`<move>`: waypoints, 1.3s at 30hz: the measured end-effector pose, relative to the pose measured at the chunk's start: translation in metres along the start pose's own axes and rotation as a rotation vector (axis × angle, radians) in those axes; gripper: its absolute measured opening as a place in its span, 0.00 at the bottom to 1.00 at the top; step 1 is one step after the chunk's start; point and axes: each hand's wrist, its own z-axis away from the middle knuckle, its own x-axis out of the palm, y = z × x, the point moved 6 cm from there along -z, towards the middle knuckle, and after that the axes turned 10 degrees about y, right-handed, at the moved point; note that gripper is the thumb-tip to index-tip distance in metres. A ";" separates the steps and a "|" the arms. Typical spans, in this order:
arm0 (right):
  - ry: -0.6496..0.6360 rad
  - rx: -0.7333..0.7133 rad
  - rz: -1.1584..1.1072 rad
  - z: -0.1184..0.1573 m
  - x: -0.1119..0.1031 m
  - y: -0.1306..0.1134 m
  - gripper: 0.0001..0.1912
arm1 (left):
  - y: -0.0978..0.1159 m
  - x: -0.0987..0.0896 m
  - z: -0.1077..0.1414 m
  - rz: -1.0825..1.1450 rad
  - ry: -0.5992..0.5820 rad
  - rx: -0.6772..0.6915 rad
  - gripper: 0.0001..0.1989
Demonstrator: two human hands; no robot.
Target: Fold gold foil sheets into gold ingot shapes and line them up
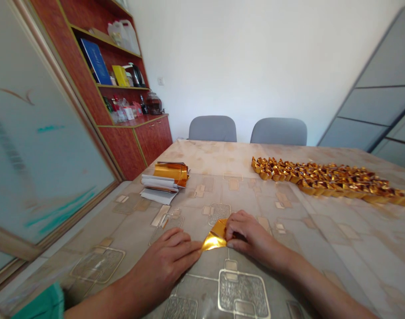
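Note:
A piece of shiny gold foil paper (216, 238), partly folded with a pointed left corner, lies on the table in front of me. My left hand (171, 257) rests low with its fingers stretched out, and its fingertips touch the paper's left corner. Curled fingers of my right hand (247, 235) grip the right end of the paper and hide part of it. Beyond my left hand sits a stack of curled gold and white-backed sheets (167, 179). At the right, farther back, many folded gold foil pieces (329, 177) stand packed together in long rows.
A patterned, plastic-like cloth covers the table (196, 212). Two grey chairs (212, 128) stand at its far side. To the left are a reddish wooden cabinet (152, 139) with bottles and a kettle on its shelves, and a frosted sliding door (46, 124).

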 end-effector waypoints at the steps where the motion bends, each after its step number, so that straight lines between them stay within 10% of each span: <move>1: 0.005 0.002 -0.006 0.000 -0.001 0.000 0.09 | -0.001 -0.001 -0.002 0.022 -0.009 -0.029 0.15; 10: 0.024 0.017 -0.008 0.002 0.000 0.000 0.08 | -0.032 0.035 -0.052 0.032 -0.125 -0.466 0.06; 24: 0.164 0.230 0.314 -0.008 -0.012 0.027 0.07 | -0.030 0.049 -0.051 0.080 -0.024 -0.393 0.20; 32: 0.175 -0.066 0.184 -0.003 -0.027 -0.008 0.08 | -0.034 0.040 -0.050 0.206 0.161 -0.422 0.09; 39: 0.036 -0.297 0.462 0.017 -0.038 -0.040 0.09 | -0.002 0.022 -0.058 0.021 0.313 -0.038 0.12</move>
